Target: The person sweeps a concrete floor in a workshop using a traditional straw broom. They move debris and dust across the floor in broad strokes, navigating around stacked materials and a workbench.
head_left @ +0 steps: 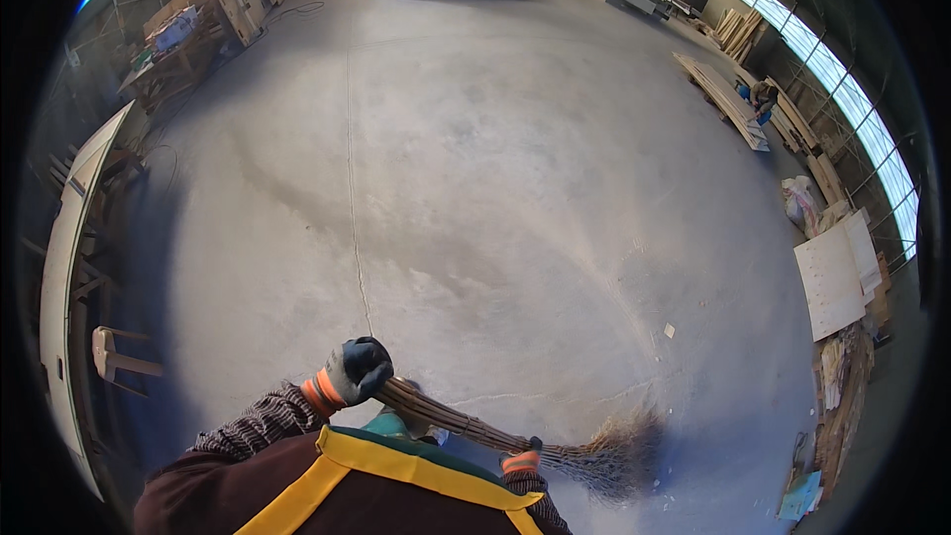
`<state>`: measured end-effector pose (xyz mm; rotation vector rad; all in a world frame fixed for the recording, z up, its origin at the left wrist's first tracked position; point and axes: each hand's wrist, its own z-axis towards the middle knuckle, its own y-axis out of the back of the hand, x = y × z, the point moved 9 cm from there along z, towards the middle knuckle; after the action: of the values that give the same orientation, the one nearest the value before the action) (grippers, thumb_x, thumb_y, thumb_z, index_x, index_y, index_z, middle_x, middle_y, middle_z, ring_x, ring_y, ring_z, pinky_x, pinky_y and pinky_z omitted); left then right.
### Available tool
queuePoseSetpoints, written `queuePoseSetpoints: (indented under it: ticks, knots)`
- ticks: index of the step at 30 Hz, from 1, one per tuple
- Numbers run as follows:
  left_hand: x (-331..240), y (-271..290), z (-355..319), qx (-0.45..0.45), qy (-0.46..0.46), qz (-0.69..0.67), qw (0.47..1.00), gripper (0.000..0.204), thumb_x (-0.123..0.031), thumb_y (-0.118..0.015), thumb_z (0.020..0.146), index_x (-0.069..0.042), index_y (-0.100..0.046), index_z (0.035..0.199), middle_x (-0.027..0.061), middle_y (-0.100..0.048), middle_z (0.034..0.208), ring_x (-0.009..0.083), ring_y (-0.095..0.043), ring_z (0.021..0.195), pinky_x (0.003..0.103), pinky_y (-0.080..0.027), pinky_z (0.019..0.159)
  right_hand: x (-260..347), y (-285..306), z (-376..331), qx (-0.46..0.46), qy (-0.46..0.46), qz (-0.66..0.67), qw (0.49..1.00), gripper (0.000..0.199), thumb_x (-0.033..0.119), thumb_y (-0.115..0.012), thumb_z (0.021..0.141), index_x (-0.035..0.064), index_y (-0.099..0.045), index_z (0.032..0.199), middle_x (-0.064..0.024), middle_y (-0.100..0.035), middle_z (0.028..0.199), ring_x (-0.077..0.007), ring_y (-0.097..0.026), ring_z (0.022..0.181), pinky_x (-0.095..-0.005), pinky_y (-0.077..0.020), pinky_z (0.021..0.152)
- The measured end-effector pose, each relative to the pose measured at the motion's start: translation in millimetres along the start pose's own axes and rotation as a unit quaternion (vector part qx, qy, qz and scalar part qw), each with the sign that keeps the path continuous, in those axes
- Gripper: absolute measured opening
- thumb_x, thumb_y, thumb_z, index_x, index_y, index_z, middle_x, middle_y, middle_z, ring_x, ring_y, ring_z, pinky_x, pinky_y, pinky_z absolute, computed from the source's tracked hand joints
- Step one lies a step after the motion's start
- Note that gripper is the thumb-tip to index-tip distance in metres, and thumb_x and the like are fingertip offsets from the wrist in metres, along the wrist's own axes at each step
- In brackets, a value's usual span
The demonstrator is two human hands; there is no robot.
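A wide grey concrete floor [495, 188] fills the view. White boards [837, 277] lie at the right wall, a white sack [798, 200] behind them, and planks [728, 99] farther back beside a crouching person [763, 94]. A blue flat package [800, 497] lies low on the right. The twig broom [555, 446] crosses below, bristles on the floor at right. The left hand [359, 369], gloved, has fingers wrapped around the handle top. The right hand [522, 458] is mostly hidden; I cannot tell its fingers.

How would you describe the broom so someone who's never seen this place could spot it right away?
Start from the wide grey concrete floor and drop to the bottom edge, by the person's yellow-trimmed vest. The broom is a bundle of brown twigs gripped in the gloved left hand and right hand, its frayed head fanning out rightward; nothing else nearby is twiggy.
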<state>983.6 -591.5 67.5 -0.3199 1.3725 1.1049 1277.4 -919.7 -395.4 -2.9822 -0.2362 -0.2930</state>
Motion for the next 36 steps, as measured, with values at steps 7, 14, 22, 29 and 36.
queuePoseSetpoints:
  ticks: [7,14,22,29,36]
  knots:
    - [23.1,88.2,5.7,-0.08,-0.044,-0.05,0.995,0.006,-0.002,-0.057,0.076,-0.004,-0.058,0.07,0.011,-0.062,0.07,0.0243,-0.06,0.063,0.033,-0.048,0.059,-3.7,-147.3,-61.0,0.206,-0.058,0.245,0.946,0.027,0.036,-0.047,0.089,0.0106,-0.051,0.079,-0.0012,-0.058,0.079,-0.0206,-0.053,0.08,-0.0412,-0.0412,0.079]
    - [41.2,192.3,-52.6,-0.276,0.028,0.053,0.959,0.018,-0.012,-0.054,0.08,-0.003,-0.055,0.065,0.0115,-0.061,0.067,0.0216,-0.056,0.064,0.033,-0.045,0.063,-23.4,-303.0,-81.6,0.212,0.009,0.139,0.967,0.021,0.028,-0.056,0.086,0.0099,-0.052,0.076,-0.0003,-0.056,0.072,-0.0182,-0.055,0.069,-0.0381,-0.0484,0.074]
    - [-0.9,181.4,-122.8,-0.382,0.192,0.11,0.897,0.028,-0.026,-0.046,0.095,-0.002,-0.056,0.084,0.0099,-0.058,0.082,0.0205,-0.054,0.077,0.034,-0.044,0.074,-42.4,-463.9,-80.6,0.179,0.101,-0.057,0.977,0.032,0.031,-0.073,0.075,0.0049,-0.062,0.09,-0.0059,-0.063,0.081,-0.0208,-0.057,0.066,-0.0387,-0.0471,0.062]
    - [-10.4,115.0,-87.5,-0.374,0.285,0.165,0.867,0.028,-0.026,-0.046,0.094,-0.002,-0.056,0.083,0.0098,-0.058,0.082,0.0207,-0.054,0.076,0.035,-0.044,0.072,-3.3,-513.6,-30.8,0.122,0.113,-0.362,0.917,0.047,0.039,-0.069,0.078,0.0024,-0.061,0.106,-0.0131,-0.064,0.1,-0.0256,-0.059,0.082,-0.0412,-0.0449,0.069]
    - [1.5,97.6,-31.8,-0.282,0.298,0.207,0.888,0.026,-0.022,-0.047,0.091,-0.003,-0.056,0.076,0.0096,-0.057,0.077,0.021,-0.054,0.07,0.035,-0.044,0.065,37.1,-426.8,-19.6,0.103,0.041,-0.388,0.915,0.041,0.031,-0.057,0.086,0.001,-0.055,0.113,-0.0123,-0.06,0.104,-0.0235,-0.056,0.085,-0.0394,-0.042,0.07]
